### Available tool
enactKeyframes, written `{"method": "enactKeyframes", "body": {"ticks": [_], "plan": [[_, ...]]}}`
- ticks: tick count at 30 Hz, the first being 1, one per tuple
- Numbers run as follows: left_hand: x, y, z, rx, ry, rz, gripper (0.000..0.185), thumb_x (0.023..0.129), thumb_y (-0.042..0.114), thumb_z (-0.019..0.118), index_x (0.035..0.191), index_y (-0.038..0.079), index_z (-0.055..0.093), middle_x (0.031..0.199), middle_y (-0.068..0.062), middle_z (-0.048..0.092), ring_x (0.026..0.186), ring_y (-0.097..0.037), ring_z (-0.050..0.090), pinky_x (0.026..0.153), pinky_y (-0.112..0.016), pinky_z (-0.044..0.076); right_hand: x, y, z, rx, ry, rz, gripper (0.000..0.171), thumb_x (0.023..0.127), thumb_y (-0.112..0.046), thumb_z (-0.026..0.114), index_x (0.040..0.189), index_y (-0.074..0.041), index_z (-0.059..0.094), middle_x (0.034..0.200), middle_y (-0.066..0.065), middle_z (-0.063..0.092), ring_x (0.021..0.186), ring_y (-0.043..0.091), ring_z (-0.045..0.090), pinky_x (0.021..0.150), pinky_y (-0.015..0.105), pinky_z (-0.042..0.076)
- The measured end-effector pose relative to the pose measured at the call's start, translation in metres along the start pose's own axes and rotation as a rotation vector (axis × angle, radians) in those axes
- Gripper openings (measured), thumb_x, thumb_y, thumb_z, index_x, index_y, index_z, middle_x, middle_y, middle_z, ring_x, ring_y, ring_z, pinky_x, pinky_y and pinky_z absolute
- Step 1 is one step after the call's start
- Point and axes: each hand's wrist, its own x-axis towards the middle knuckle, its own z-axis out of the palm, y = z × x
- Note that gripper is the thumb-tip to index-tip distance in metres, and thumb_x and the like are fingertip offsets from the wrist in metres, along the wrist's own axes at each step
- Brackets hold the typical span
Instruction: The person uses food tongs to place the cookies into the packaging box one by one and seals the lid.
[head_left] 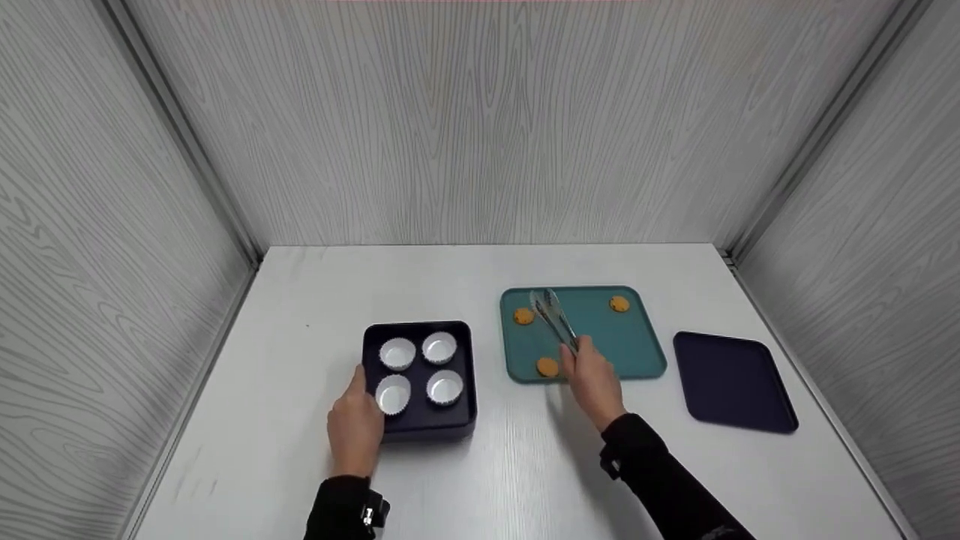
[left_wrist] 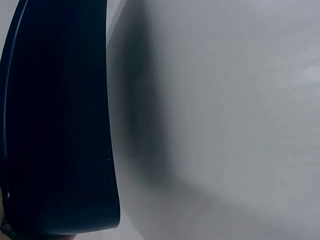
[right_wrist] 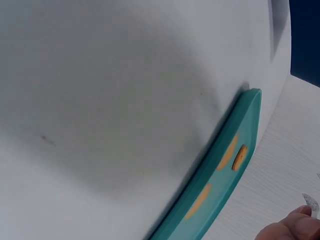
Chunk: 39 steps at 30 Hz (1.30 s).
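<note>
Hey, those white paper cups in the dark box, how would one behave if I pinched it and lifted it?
The white paper cups look thin and pleated, so one would probably feel very light and crumple under a firm pinch. Sitting loose in the dark box, it would likely slide or tip easily.

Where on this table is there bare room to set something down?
Bare tabletop lies behind the dark box and left of the teal tray. The strip between them is narrow, with the right hand holding tongs.
</note>
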Motion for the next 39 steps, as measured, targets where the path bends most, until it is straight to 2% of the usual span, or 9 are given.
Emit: {"method": "enactKeyframes", "body": {"ticks": [7,14,20,24,28,35,39], "plan": [[-0.024,0.025,0.004,-0.024,-0.005,0.053,0.045,0.085,-0.016,0.057,0.129,-0.015,0.060,0.085,-0.033,0.069,0.053,-0.036,0.063,0.047,-0.050,0.048,-0.007,0.011,-0.019,-0.012,0.023,-0.028,0.028,0.108,-0.031,0.052,0.114,-0.004,0.056,0.076,0.003,0.052,0.060,0.017,0.046,0.058,0.034,0.037],[-0.052,0.044,0.009,-0.036,-0.042,0.066,0.044,0.086,-0.015,0.059,0.129,-0.014,0.061,0.098,-0.031,0.071,0.053,-0.030,0.063,0.048,-0.046,0.050,-0.018,0.021,-0.031,0.000,0.037,-0.061,0.031,0.108,-0.033,0.054,0.116,-0.003,0.057,0.073,0.001,0.053,0.059,0.014,0.047,0.057,0.033,0.038],[-0.071,0.054,0.014,-0.051,-0.059,0.061,0.044,0.086,-0.014,0.060,0.130,-0.014,0.061,0.093,-0.031,0.072,0.053,-0.030,0.063,0.048,-0.045,0.050,-0.022,0.032,-0.041,0.005,0.040,-0.079,0.034,0.108,-0.034,0.053,0.121,-0.003,0.059,0.072,0.000,0.053,0.057,0.014,0.046,0.058,0.032,0.038],[-0.080,0.057,0.018,-0.057,-0.084,0.050,0.044,0.087,-0.014,0.060,0.131,-0.013,0.061,0.086,-0.029,0.071,0.050,-0.025,0.060,0.047,-0.043,0.050,-0.023,0.041,-0.048,-0.006,0.013,-0.067,0.035,0.108,-0.033,0.054,0.122,-0.002,0.060,0.074,0.001,0.054,0.059,0.015,0.047,0.060,0.034,0.039],[-0.087,0.060,0.021,-0.055,-0.091,0.045,0.044,0.086,-0.013,0.061,0.131,-0.012,0.062,0.081,-0.027,0.071,0.050,-0.027,0.059,0.048,-0.043,0.049,-0.022,0.053,-0.054,-0.020,-0.014,-0.064,0.038,0.106,-0.035,0.056,0.123,-0.002,0.061,0.076,0.002,0.060,0.061,0.015,0.051,0.062,0.034,0.041],[-0.093,0.066,0.024,-0.048,-0.096,0.041,0.047,0.084,-0.012,0.063,0.132,-0.012,0.060,0.070,-0.022,0.066,0.047,-0.026,0.055,0.047,-0.043,0.048,-0.024,0.068,-0.061,-0.091,-0.040,-0.061,0.039,0.104,-0.038,0.060,0.124,-0.005,0.067,0.081,0.006,0.070,0.065,0.017,0.061,0.063,0.040,0.048],[-0.095,0.070,0.023,-0.035,-0.088,0.046,0.048,0.083,-0.013,0.063,0.131,-0.011,0.060,0.067,-0.020,0.065,0.046,-0.026,0.055,0.044,-0.043,0.046,-0.024,0.073,-0.063,-0.130,-0.077,-0.037,0.033,0.105,-0.034,0.060,0.116,-0.005,0.068,0.083,0.008,0.070,0.066,0.018,0.060,0.062,0.039,0.046]]}}
